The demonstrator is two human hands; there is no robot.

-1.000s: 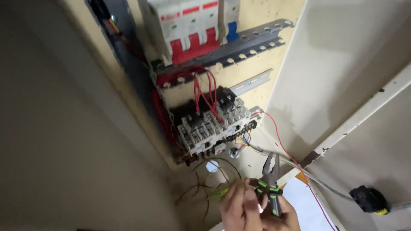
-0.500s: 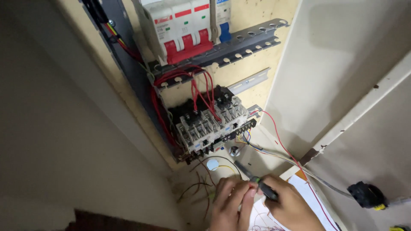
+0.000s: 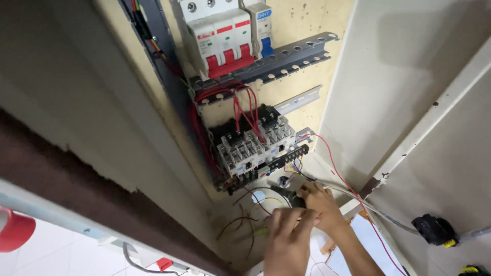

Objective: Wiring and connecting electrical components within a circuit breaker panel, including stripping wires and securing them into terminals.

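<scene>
1. A red tape roll (image 3: 14, 230) shows at the far left edge, well apart from the work.
2. Red wires (image 3: 240, 105) loop from the red-and-white circuit breaker (image 3: 220, 41) down to the white contactor block (image 3: 253, 148) on the beige panel.
3. The left hand (image 3: 287, 240) has its fingers curled, touching the right hand; what it grips I cannot tell.
4. The right hand (image 3: 319, 204) is clamped on a dark tool (image 3: 287, 195), just below the contactor block.
5. A black-and-yellow tape measure (image 3: 434, 230) lies at the right.
</scene>
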